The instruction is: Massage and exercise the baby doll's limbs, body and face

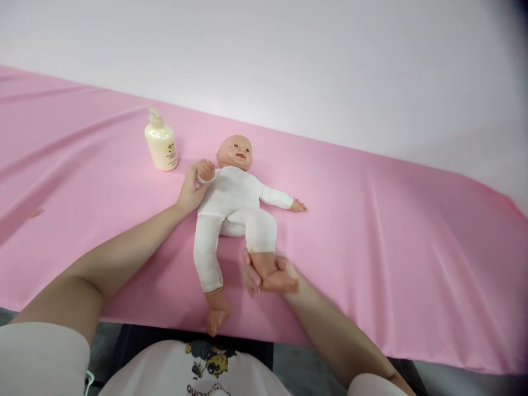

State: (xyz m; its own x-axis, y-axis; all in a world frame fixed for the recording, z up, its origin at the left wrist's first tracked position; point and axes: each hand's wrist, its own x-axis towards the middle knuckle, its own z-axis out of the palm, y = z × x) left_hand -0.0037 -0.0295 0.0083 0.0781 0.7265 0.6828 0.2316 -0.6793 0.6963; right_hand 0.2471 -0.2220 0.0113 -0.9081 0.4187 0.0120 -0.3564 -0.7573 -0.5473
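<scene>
Lying on its back on the pink cloth [391, 231], a baby doll [235, 203] in a white suit fills the middle of the view, head toward twelve o'clock. A cream pump bottle [160, 144] stands upright at about ten o'clock from the doll, just beside it but apart. The person's left hand [192, 190] is wrapped around the doll's raised arm at its wrist. At five o'clock from the doll's body, the right hand [268, 275] cups the foot of the bent leg, fingers curled around it. The other leg lies straight, its foot over the cloth's near edge.
</scene>
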